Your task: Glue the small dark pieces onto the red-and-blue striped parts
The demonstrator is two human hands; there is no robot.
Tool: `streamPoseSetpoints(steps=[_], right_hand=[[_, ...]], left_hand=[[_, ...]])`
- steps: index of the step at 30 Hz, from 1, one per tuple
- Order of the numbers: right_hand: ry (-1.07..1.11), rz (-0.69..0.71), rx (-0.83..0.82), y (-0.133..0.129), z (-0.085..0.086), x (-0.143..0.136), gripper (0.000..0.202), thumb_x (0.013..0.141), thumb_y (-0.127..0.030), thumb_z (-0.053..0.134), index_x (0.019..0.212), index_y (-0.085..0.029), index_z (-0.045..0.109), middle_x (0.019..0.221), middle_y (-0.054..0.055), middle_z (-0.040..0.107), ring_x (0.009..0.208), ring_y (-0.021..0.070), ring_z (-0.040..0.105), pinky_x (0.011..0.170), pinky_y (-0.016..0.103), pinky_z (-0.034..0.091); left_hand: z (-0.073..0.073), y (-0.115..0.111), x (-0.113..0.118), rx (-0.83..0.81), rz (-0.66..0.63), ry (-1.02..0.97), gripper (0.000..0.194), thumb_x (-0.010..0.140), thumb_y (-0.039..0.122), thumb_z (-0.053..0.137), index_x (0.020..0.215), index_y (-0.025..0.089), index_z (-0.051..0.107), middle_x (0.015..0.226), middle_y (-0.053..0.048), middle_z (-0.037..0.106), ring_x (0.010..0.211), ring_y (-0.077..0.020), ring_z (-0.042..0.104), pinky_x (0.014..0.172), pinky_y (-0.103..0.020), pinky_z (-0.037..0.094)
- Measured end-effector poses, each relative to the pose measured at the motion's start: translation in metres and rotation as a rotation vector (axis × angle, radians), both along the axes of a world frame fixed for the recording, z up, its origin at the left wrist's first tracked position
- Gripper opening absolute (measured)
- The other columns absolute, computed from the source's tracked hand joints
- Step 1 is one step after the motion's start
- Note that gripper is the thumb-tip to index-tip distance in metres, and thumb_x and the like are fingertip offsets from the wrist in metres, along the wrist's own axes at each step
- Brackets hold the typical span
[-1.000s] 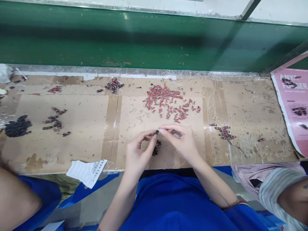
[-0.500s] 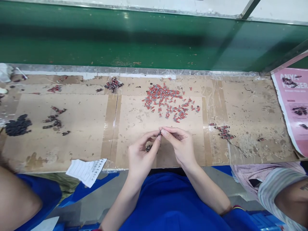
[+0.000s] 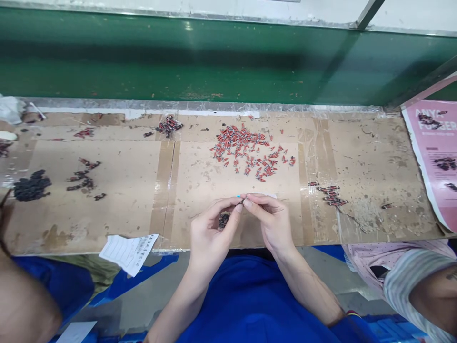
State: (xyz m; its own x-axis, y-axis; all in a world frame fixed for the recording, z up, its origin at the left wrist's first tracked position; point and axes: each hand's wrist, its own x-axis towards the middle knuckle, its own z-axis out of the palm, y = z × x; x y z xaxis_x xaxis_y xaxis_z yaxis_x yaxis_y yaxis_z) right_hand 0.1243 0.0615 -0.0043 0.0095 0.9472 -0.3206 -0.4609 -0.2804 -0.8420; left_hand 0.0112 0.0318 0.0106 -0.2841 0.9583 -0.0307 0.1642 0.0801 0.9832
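Note:
Fingertips of my left hand (image 3: 214, 224) and my right hand (image 3: 273, 221) meet over the near middle of the cardboard-covered bench (image 3: 200, 186). Both pinch one small dark piece (image 3: 243, 200), mostly covered by the fingers, so its kind cannot be made out. Under my left palm, partly hidden, lies a small cluster of dark parts (image 3: 223, 220). Beyond my hands spreads a pile of small red parts with dark and silvery bits (image 3: 239, 140). A pale strip with a blue end (image 3: 270, 196) shows behind my fingers.
Dark rubbery-looking pieces (image 3: 32, 186) are heaped at the left. Red-and-black parts (image 3: 332, 195) lie to the right, and another bunch (image 3: 169, 126) at the back. A paper slip (image 3: 128, 252) overhangs the front edge. A green panel (image 3: 214, 62) stands behind. People sit at both sides.
My hands stay pinched together on the small dark piece, shifted slightly right and down. More of the dark cluster under my left hand and the pale strip behind my fingers now shows.

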Motion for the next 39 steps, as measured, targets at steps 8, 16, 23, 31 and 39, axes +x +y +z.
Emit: streamPoseSetpoints(steps=[8, 16, 23, 31, 39], right_hand=[[-0.157, 0.083, 0.162, -0.003, -0.003, 0.014, 0.011, 0.070, -0.021, 0.083, 0.077, -0.029, 0.080, 0.085, 0.000, 0.080, 0.084, 0.0182, 0.075, 0.080, 0.034, 0.062], [-0.615, -0.009, 0.437, -0.012, 0.003, 0.028, 0.017, 0.084, -0.019, 0.069, 0.097, -0.026, 0.078, 0.093, 0.004, 0.078, 0.086, 0.0177, 0.072, 0.081, 0.033, 0.061], [-0.838, -0.351, 0.210, 0.003, -0.022, 0.094, 0.019, 0.083, -0.032, 0.070, 0.096, -0.019, 0.075, 0.096, 0.009, 0.077, 0.088, 0.0217, 0.073, 0.086, 0.041, 0.059], [-1.364, -0.078, 0.624, 0.013, -0.029, 0.107, 0.027, 0.086, -0.036, 0.068, 0.110, -0.024, 0.071, 0.112, 0.011, 0.072, 0.109, 0.0285, 0.063, 0.099, 0.053, 0.049], [-1.129, 0.442, 0.708, 0.021, -0.040, 0.061, 0.032, 0.084, -0.033, 0.073, 0.115, -0.025, 0.069, 0.111, 0.011, 0.072, 0.107, 0.0297, 0.059, 0.094, 0.051, 0.052]], left_hand=[[-0.005, -0.002, 0.003, -0.037, -0.059, 0.024, 0.016, 0.088, 0.029, 0.063, 0.099, 0.020, 0.071, 0.093, -0.004, 0.076, 0.086, -0.0162, 0.071, 0.079, -0.027, 0.057], [-0.009, 0.005, 0.025, 0.056, -0.117, 0.054, 0.012, 0.090, 0.027, 0.059, 0.096, 0.020, 0.067, 0.094, -0.005, 0.074, 0.091, -0.0160, 0.070, 0.085, -0.028, 0.055], [0.002, 0.015, -0.008, 0.096, -0.141, 0.379, 0.032, 0.092, 0.029, 0.053, 0.124, 0.022, 0.055, 0.123, -0.009, 0.068, 0.117, -0.0216, 0.063, 0.096, -0.039, 0.051], [-0.028, 0.009, -0.044, -0.123, -0.269, 0.748, 0.017, 0.087, 0.034, 0.057, 0.087, 0.022, 0.070, 0.092, -0.006, 0.074, 0.095, -0.0268, 0.064, 0.086, -0.041, 0.051], [-0.043, 0.000, -0.038, -0.105, -0.253, 0.887, 0.010, 0.082, 0.031, 0.065, 0.080, 0.024, 0.072, 0.086, -0.006, 0.075, 0.085, -0.0295, 0.061, 0.077, -0.043, 0.047]])
